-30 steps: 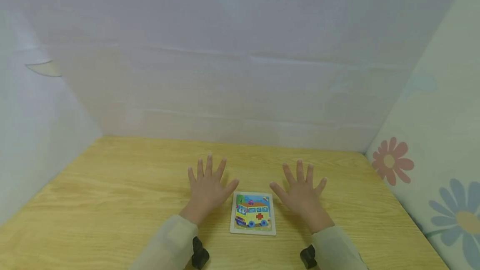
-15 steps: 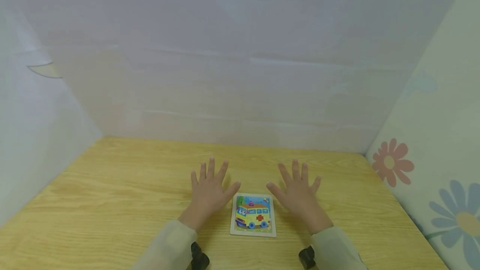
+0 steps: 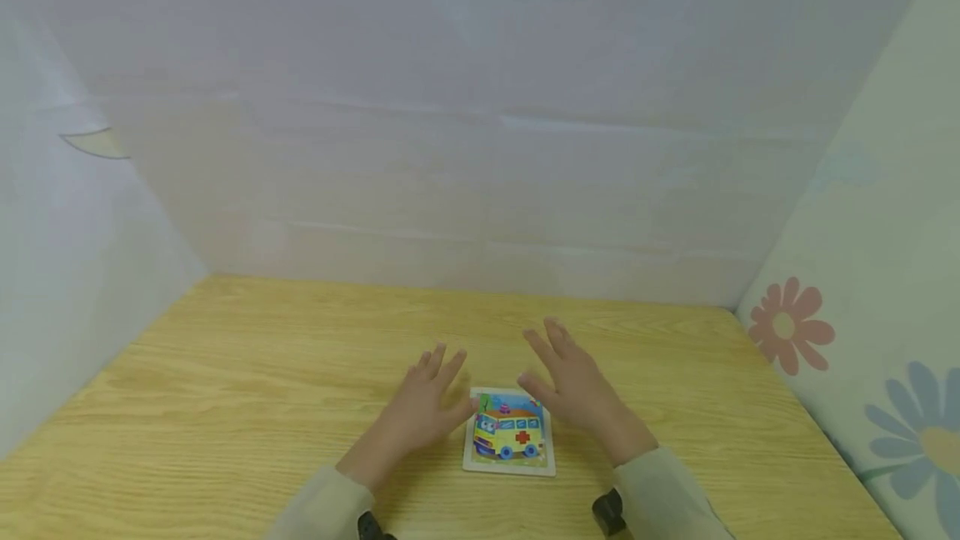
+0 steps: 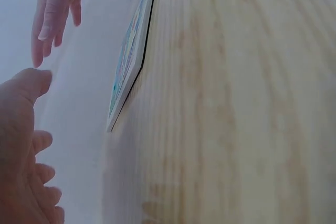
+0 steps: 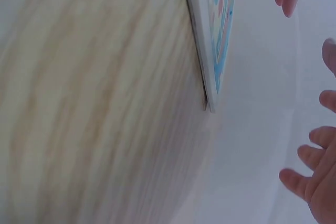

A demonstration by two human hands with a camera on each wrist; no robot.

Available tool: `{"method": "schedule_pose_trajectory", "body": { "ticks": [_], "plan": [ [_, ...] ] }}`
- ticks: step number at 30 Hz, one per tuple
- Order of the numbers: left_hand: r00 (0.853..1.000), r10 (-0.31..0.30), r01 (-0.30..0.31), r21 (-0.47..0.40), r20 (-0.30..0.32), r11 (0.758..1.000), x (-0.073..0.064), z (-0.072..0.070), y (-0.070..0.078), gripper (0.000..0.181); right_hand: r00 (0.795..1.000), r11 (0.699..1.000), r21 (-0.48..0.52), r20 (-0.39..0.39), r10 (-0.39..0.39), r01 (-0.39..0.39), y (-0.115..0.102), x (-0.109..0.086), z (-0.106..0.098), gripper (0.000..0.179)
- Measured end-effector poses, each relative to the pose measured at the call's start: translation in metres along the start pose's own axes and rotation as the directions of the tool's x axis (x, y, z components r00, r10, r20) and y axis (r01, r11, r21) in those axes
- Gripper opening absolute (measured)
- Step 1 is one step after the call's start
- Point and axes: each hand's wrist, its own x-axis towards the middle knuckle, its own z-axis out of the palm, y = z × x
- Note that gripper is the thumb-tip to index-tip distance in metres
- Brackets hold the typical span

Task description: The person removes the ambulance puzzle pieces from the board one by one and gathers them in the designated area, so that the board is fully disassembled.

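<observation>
A square picture puzzle in a pale frame lies flat on the wooden table, showing a yellow ambulance with a red cross. My left hand hovers at its left side, fingers spread and a little bent, the thumb overlapping the frame's upper left edge in the head view. On the other side is my right hand, raised with fingers extended and its thumb over the upper right corner. Both wrist views show a gap between each hand and the puzzle. Neither hand holds anything.
The wooden table stretches out around the puzzle. A pale cloth wall rises behind it, and side walls stand left and right. Printed flowers, one red and one blue, mark the right wall.
Both hands have come inward toward the puzzle and turned from palms down with fingers fanned to palms facing more toward each other. The puzzle stays in place on the table.
</observation>
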Motion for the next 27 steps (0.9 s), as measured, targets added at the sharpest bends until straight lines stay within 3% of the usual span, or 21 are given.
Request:
{"method": "schedule_pose_trajectory", "body": {
  "ticks": [3, 9, 13, 27],
  "plan": [
    [0.998, 0.027, -0.025, -0.047, 0.055, 0.999, -0.004, 0.0, -0.002, 0.076, 0.999, 0.999, 0.027, 0.036, -0.027, 0.026, -0.002, 0.002, 0.001, 0.068],
    [0.987, 0.082, -0.075, -0.061, 0.135, 0.995, -0.007, -0.001, -0.004, 0.084, 0.992, 0.998, 0.057, 0.124, -0.031, 0.024, -0.006, 0.007, 0.005, 0.068],
    [0.979, 0.087, -0.076, -0.068, 0.184, 0.995, -0.009, -0.002, -0.005, 0.089, 0.984, 0.996, 0.076, 0.169, -0.049, 0.037, -0.009, 0.01, 0.006, 0.067],
    [0.959, 0.146, -0.129, -0.082, 0.245, 0.988, -0.009, 0.003, -0.014, 0.102, 0.947, 0.997, 0.025, 0.311, -0.081, 0.077, -0.025, 0.025, 0.02, 0.067]
  ]
}}
